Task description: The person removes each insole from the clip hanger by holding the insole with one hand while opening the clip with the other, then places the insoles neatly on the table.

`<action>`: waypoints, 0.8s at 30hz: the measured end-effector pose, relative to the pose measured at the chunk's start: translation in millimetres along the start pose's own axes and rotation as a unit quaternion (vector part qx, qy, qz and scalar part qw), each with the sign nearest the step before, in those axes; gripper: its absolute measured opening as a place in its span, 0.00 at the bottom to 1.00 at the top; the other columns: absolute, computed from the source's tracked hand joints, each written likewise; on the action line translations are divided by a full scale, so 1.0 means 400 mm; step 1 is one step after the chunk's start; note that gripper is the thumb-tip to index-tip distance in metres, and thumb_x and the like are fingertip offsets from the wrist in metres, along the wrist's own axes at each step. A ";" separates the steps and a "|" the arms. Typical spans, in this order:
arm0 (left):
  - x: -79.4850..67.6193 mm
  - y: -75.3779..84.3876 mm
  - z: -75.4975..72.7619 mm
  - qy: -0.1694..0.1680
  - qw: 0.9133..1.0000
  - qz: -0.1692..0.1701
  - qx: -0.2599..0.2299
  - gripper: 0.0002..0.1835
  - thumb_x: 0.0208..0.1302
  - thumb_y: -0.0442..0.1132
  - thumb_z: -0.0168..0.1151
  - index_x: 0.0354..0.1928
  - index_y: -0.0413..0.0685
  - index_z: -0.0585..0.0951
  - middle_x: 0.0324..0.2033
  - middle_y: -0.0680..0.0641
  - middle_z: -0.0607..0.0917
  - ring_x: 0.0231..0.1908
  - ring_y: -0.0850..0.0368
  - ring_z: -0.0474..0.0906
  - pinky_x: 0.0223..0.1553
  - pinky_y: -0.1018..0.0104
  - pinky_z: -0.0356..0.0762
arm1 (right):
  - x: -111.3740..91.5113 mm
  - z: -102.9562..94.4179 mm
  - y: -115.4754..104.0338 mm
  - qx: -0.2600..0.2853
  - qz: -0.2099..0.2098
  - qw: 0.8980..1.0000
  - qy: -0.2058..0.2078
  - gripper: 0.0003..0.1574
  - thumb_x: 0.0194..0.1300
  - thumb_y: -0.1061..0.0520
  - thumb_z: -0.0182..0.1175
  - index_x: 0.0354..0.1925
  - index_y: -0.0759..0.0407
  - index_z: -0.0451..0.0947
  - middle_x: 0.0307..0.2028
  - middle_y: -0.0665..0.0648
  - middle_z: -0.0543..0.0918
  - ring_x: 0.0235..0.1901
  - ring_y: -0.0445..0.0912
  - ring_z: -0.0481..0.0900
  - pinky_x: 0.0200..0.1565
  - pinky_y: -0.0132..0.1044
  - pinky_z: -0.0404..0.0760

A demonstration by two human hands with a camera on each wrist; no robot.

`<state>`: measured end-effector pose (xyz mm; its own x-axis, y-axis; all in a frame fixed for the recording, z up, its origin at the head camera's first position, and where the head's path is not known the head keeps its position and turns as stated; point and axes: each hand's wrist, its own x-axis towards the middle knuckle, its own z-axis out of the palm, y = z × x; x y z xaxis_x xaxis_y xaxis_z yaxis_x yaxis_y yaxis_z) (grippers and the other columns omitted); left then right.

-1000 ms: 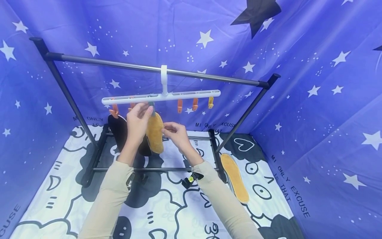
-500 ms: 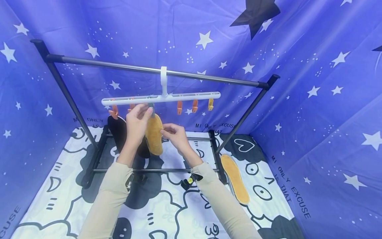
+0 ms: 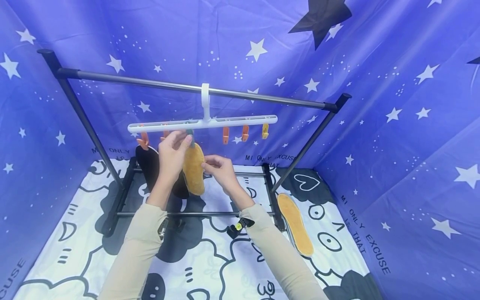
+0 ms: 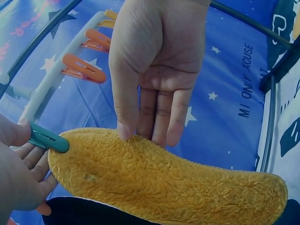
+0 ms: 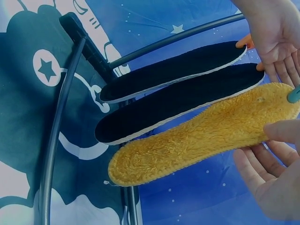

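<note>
Against the head frame from a second ago, almost nothing has moved: the yellow insole (image 3: 194, 171) and hanger (image 3: 236, 121) show a touch lower, and I cannot tell whether they sank or the camera tipped. Near mid-frame, the left hand (image 3: 172, 151) pinches a teal clip (image 4: 50, 138) whose tip overlaps the insole's upper end; the right hand (image 3: 221, 168) pinches the insole's right edge, thumb in front, fingers behind. I judge the step as clipping this insole up; next, I'd want the clip eased off gently and its bite checked before the right hand lets go. The insole is long and waisted, its pile fuzzy. Just left hang two black insoles (image 5: 183, 108), smoother and pale-rimmed, an orange clip (image 3: 144, 137) atop the outer one. The white hanger, probably plastic, hooks over a dark metal rail (image 3: 142, 82); right of centre, three bare clips (image 3: 245, 133) dangle. At lower right, a second yellow insole (image 3: 296, 223) lies on printed cloth (image 3: 213, 266).
</note>
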<state>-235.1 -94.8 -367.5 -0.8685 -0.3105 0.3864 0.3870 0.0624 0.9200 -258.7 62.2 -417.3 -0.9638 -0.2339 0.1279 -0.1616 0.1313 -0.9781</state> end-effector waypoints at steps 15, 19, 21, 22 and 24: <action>0.004 0.008 -0.003 0.015 1.000 -0.011 0.004 0.15 0.71 0.30 0.62 0.55 0.27 0.81 0.54 0.29 0.85 0.55 0.40 0.83 0.64 0.56 0.79 | 0.003 0.014 0.003 0.011 0.004 1.000 -0.006 0.14 0.67 0.68 0.63 0.50 0.75 0.82 0.46 0.73 0.87 0.37 0.41 0.86 0.48 0.45 0.90; 0.008 0.005 -0.007 0.015 1.000 -0.004 0.014 0.15 0.71 0.31 0.62 0.55 0.28 0.81 0.54 0.30 0.85 0.56 0.40 0.83 0.64 0.55 0.79 | 0.003 0.014 0.001 0.007 0.005 1.000 -0.004 0.14 0.67 0.67 0.63 0.49 0.74 0.83 0.46 0.72 0.87 0.36 0.39 0.85 0.49 0.47 0.89; 0.009 0.004 -0.007 0.013 1.000 -0.002 0.014 0.15 0.71 0.31 0.62 0.55 0.28 0.81 0.54 0.30 0.85 0.56 0.39 0.83 0.65 0.54 0.79 | 0.002 0.014 -0.001 0.009 0.005 1.000 -0.002 0.14 0.67 0.67 0.63 0.49 0.74 0.83 0.46 0.72 0.87 0.35 0.38 0.85 0.51 0.51 0.88; 0.010 0.003 -0.007 0.012 1.000 -0.002 0.014 0.15 0.71 0.31 0.62 0.55 0.28 0.80 0.54 0.30 0.85 0.56 0.39 0.83 0.65 0.54 0.78 | 0.003 0.013 -0.001 0.011 0.005 1.000 -0.001 0.14 0.67 0.67 0.63 0.49 0.74 0.83 0.45 0.72 0.87 0.35 0.38 0.85 0.51 0.53 0.88; 0.010 0.002 -0.008 0.011 1.000 -0.002 0.013 0.15 0.71 0.31 0.62 0.55 0.27 0.80 0.54 0.30 0.85 0.56 0.39 0.83 0.65 0.54 0.78 | 0.003 0.013 -0.002 0.015 0.004 1.000 0.000 0.14 0.67 0.67 0.63 0.49 0.75 0.83 0.45 0.72 0.87 0.34 0.39 0.85 0.52 0.55 0.87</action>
<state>-237.3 -98.9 -365.3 -0.8633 -0.3314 0.3805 0.3743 0.0853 0.9234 -258.6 57.0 -417.3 -0.9652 -0.2323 0.1200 -0.1474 0.1046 -0.9835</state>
